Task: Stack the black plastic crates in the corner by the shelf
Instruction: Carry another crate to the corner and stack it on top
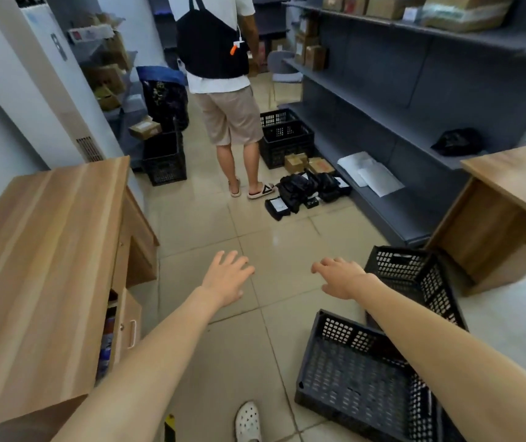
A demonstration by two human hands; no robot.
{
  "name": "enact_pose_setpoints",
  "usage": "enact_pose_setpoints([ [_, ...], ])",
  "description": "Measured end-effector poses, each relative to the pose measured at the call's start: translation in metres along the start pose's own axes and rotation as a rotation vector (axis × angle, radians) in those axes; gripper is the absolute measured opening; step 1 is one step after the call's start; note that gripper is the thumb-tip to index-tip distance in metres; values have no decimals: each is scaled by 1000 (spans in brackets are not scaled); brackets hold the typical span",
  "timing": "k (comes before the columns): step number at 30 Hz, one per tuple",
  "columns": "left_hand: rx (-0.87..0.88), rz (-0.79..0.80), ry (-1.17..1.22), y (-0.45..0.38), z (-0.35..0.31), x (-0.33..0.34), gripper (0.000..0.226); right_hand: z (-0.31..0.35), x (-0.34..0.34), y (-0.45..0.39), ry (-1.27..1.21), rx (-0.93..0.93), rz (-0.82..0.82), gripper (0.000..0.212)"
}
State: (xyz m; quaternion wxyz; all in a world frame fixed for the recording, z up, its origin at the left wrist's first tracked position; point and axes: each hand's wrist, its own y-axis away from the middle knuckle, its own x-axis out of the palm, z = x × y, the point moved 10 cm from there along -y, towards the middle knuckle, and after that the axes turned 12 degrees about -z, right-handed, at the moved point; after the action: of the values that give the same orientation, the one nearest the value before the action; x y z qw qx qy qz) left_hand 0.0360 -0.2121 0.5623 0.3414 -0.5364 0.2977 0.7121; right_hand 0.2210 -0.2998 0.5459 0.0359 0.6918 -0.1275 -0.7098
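Note:
Two empty black plastic crates lie on the tiled floor at the lower right: a near crate (360,374) tilted toward me and a second crate (414,279) behind it, beside the grey shelf (392,215). Both my arms stretch forward over the floor. My left hand (228,277) is open with fingers spread and holds nothing. My right hand (340,275) is also open and empty, just left of the farther crate. More black crates stand down the aisle: a stacked pair (285,140) by the shelf and one (164,161) at the left.
A person in shorts and sandals (229,116) stands in the aisle with their back to me. Black bags and small cardboard boxes (306,183) lie on the floor by the shelf. A wooden cabinet (41,272) is at my left, a wooden desk (510,199) at my right.

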Motion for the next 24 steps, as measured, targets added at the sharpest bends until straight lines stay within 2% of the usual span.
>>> enact_pose_setpoints([
  [6, 85, -32, 5, -76, 64, 6, 61, -9, -31, -79, -45, 130, -56, 51],
  [10, 63, -41, 79, -116, 123, 10, 58, 4, -51, -139, -186, 226, -87, 47],
  [13, 95, 21, 92, -136, 142, 32, 57, 16, -45, -162, -287, 270, -98, 44],
  [17, 205, 71, 89, -164, 118, 63, 60, 1, -5, -154, -257, 324, -14, 47],
  [24, 473, 90, 104, -215, 6, 71, 61, -84, 59, -83, -329, 587, 96, 46],
])
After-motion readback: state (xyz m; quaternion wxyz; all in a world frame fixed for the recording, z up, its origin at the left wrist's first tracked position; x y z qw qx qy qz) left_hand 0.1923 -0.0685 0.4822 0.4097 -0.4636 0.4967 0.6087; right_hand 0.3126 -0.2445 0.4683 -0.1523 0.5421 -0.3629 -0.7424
